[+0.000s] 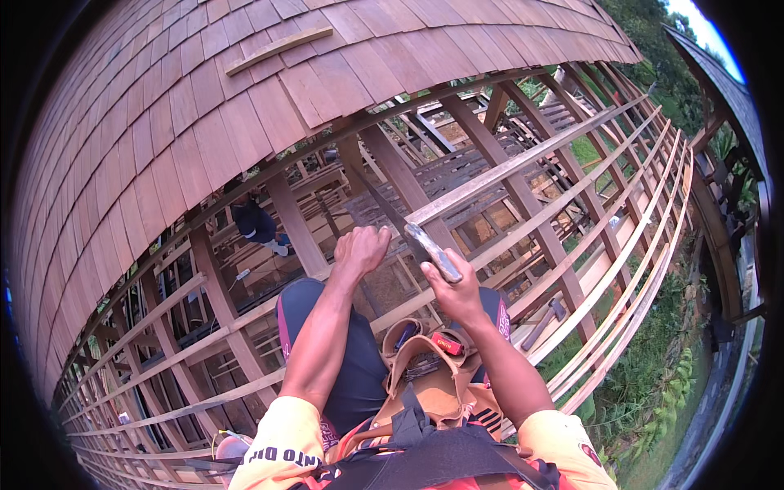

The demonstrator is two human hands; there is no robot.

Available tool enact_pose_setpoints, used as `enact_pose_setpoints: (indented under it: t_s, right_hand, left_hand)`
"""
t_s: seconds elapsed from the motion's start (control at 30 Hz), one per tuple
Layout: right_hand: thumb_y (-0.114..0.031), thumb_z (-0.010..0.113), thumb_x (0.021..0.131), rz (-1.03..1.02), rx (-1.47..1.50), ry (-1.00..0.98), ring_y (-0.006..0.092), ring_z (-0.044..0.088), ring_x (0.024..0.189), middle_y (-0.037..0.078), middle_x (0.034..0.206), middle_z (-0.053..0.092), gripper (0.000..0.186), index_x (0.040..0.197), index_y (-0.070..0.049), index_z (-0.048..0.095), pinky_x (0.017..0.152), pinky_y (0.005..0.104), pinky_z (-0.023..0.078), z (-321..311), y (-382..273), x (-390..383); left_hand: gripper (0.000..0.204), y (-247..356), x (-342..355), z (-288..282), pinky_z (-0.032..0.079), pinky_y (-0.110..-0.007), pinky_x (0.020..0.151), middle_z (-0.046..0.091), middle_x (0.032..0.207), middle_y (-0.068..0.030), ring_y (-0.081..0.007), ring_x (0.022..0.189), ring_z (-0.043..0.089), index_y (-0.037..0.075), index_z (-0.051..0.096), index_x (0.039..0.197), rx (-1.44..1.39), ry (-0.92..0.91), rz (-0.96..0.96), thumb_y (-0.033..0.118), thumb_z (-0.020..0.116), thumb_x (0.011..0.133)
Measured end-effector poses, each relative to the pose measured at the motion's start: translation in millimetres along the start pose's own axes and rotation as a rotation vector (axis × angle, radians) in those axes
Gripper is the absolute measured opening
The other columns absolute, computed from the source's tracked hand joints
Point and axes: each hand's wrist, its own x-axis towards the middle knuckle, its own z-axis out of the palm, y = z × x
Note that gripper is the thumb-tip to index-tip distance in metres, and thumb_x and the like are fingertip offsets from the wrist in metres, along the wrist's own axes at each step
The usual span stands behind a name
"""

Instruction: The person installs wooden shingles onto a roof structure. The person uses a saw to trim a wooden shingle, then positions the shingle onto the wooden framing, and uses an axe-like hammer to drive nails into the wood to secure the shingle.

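Note:
My right hand point(457, 287) is closed round the pale, worn handle of a long, dark-bladed tool point(384, 204); whether it is a machete or a saw I cannot tell. Its blade slants up and left, past the end of a wooden batten point(506, 169). My left hand point(360, 250) makes a closed grip left of the handle, near the line of that batten; what lies inside its fingers is hidden. Between my thighs hangs a leather tool pouch point(408, 384) holding a red object point(447, 343) and some small items.
Overlapping wooden shingles point(196, 122) cover the roof ahead, with a loose wood strip point(278, 51) on them. Open rafters point(482, 139) and battens surround me, with gaps down to the ground. A hammer point(543, 324) rests at right. Below left is another person point(255, 222).

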Motion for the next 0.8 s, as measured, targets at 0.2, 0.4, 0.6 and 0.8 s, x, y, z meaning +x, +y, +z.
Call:
enact_pose_setpoints:
  t_s: [0.2, 0.4, 0.6, 0.8]
  right_hand:
    - [-0.004, 0.065, 0.094, 0.256, 0.044, -0.15, 0.0099, 0.063, 0.066, 0.005, 0.079, 0.063, 0.053, 0.14, 0.0, 0.039, 0.057, 0.0269, 0.053, -118.1, -23.2, -30.5]
    - [-0.002, 0.062, 0.094, 0.397, 0.174, -0.189, 0.0066, 0.062, 0.07, 0.004, 0.093, 0.066, 0.054, 0.146, -0.003, 0.046, 0.063, 0.0217, 0.052, -135.0, -32.7, -54.5]
    - [-0.009, 0.064, 0.091, 0.152, -0.092, -0.225, 0.0202, 0.06, 0.12, 0.021, 0.13, 0.062, 0.056, 0.141, 0.009, 0.046, 0.104, 0.032, 0.043, -218.3, -110.6, -143.3]
    - [-0.013, 0.065, 0.09, -0.014, -0.083, -0.097, 0.0153, 0.059, 0.091, 0.015, 0.112, 0.068, 0.053, 0.14, -0.001, 0.052, 0.083, 0.0318, 0.049, -118.0, 18.0, -22.4]
  left_hand:
    - [0.023, 92.1, -81.0, 77.6, 0.059, -0.045, 0.078, 0.073, 0.094, -0.0229, -0.0367, 0.09, 0.073, 0.0, 0.072, 0.089, -0.125, -0.092, 0.11, 0.019, 0.071, 0.076]
    - [0.02, 90.0, -55.3, 107.5, 0.059, -0.047, 0.075, 0.072, 0.091, -0.0229, -0.0396, 0.087, 0.072, 0.002, 0.075, 0.089, -0.151, -0.012, 0.115, 0.007, 0.059, 0.078]
    - [0.017, 87.4, -49.8, 87.8, 0.06, -0.045, 0.073, 0.073, 0.089, -0.0209, -0.0362, 0.084, 0.073, 0.004, 0.075, 0.083, -0.089, 0.094, 0.109, 0.004, 0.059, 0.078]
    - [0.012, 98.3, -47.8, 108.4, 0.057, -0.051, 0.075, 0.072, 0.087, -0.0226, -0.0406, 0.085, 0.071, 0.003, 0.071, 0.087, -0.125, 0.062, 0.157, 0.01, 0.062, 0.081]
